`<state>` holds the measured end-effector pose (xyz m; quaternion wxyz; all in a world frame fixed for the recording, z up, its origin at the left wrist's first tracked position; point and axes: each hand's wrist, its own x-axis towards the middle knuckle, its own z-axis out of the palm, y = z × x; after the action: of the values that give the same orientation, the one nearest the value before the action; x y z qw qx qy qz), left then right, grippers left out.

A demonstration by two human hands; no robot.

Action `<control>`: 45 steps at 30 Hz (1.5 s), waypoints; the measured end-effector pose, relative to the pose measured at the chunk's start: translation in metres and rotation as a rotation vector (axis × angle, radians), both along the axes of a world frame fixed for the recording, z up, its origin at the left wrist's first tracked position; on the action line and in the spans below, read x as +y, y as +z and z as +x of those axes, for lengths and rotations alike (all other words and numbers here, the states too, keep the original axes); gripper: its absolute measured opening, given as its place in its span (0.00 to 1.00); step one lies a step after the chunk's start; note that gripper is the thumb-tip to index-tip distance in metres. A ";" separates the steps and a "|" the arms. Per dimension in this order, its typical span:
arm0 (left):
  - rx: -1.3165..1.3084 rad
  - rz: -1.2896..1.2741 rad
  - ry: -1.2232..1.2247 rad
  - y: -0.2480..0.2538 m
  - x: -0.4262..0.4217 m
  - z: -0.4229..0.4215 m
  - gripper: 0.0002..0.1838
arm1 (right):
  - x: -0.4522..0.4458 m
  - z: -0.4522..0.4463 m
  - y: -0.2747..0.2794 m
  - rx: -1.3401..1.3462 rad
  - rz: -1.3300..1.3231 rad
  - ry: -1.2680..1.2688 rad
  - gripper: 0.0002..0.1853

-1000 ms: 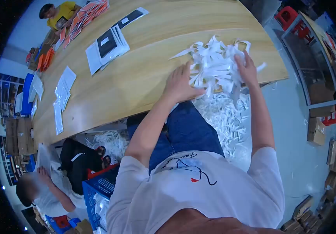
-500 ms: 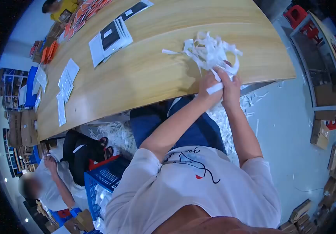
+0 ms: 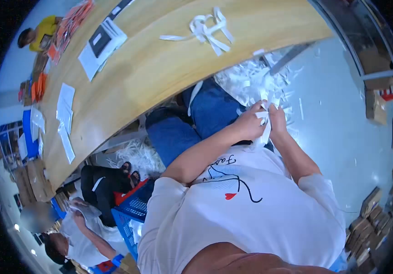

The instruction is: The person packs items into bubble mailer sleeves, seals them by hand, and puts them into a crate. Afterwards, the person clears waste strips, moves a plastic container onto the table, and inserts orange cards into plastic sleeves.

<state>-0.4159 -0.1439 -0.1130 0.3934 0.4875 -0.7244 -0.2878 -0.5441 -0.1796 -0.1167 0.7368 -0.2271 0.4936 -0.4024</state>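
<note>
My left hand (image 3: pixel 251 124) is closed in a pinch around white strips (image 3: pixel 265 132), which look like paper or backing tape. Close beside it, my right hand (image 3: pixel 278 121) is also closed on the white strips. Both hands are in front of my lap, past the table edge. Below and beyond them, a large heap of similar white strips (image 3: pixel 244 84) covers the floor. A few curled strips (image 3: pixel 205 32) lie loose on the wooden table (image 3: pixel 160 68).
White packets with a black panel (image 3: pixel 100 41) and flat white pouches (image 3: pixel 65 109) lie on the table. A blue basket (image 3: pixel 130 208) stands at my left, beside a seated person (image 3: pixel 84 235). Another person in yellow (image 3: pixel 43 34) is at the far left. A table leg (image 3: pixel 292 58) stands at right.
Both hands have come off the table, back toward my body, holding strips. The tangled bunch on the table has shrunk to a few strips. My view has shifted.
</note>
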 end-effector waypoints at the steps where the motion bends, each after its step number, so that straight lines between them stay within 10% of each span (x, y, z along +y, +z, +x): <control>1: -0.020 0.082 -0.062 -0.005 0.006 -0.002 0.14 | 0.006 -0.005 0.003 0.050 0.042 -0.018 0.14; 15: -0.221 0.545 -0.185 0.033 0.012 0.007 0.22 | -0.054 -0.030 -0.063 0.348 -0.064 -0.141 0.21; 24: -0.237 -0.150 0.285 0.066 -0.041 0.068 0.21 | -0.067 -0.035 -0.118 1.238 -0.770 0.275 0.25; 29: -0.389 0.041 0.645 0.115 -0.105 0.165 0.26 | -0.050 -0.071 -0.148 0.936 -0.291 0.645 0.22; 36: -0.397 -0.061 0.754 0.048 -0.179 0.241 0.28 | -0.003 -0.075 -0.153 0.939 -0.217 0.914 0.22; 39: -0.507 0.159 0.500 0.071 -0.184 0.170 0.21 | -0.001 -0.064 -0.138 0.944 -0.263 1.002 0.23; 45: -0.498 -0.318 0.028 0.056 -0.112 0.055 0.27 | -0.024 -0.034 -0.138 0.884 -0.340 1.017 0.21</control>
<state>-0.3608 -0.2556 -0.0571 0.2789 0.4853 -0.8278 -0.0368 -0.5778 -0.2034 -0.2551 0.5179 -0.6851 0.5097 0.0512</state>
